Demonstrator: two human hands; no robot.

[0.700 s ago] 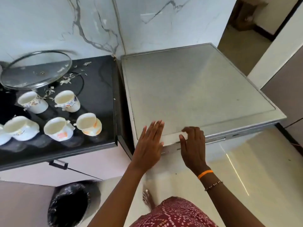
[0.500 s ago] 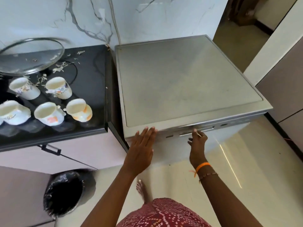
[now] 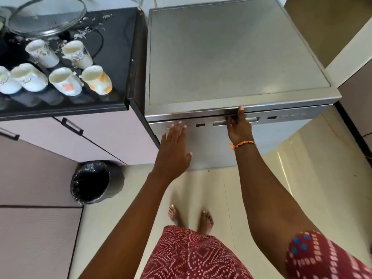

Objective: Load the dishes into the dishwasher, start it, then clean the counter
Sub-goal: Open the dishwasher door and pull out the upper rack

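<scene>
Head: right hand grips dishwasher door top; left hand flat beside.

I count six cups on my counter, one glass lid, one dishwasher, one bin (black-lined).

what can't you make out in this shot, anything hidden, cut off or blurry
Head view only:
- Dishwasher inside: hidden by its shut door.
- Right hand fingertips: tucked into the handle slot; grip unclear.
- Leftmost cup: cut by the left edge.
- Glass lid: cut by the top edge, motion-blurred.
- Door buttons: too small to read.
- Bin contents: lost in the dark liner.
</scene>
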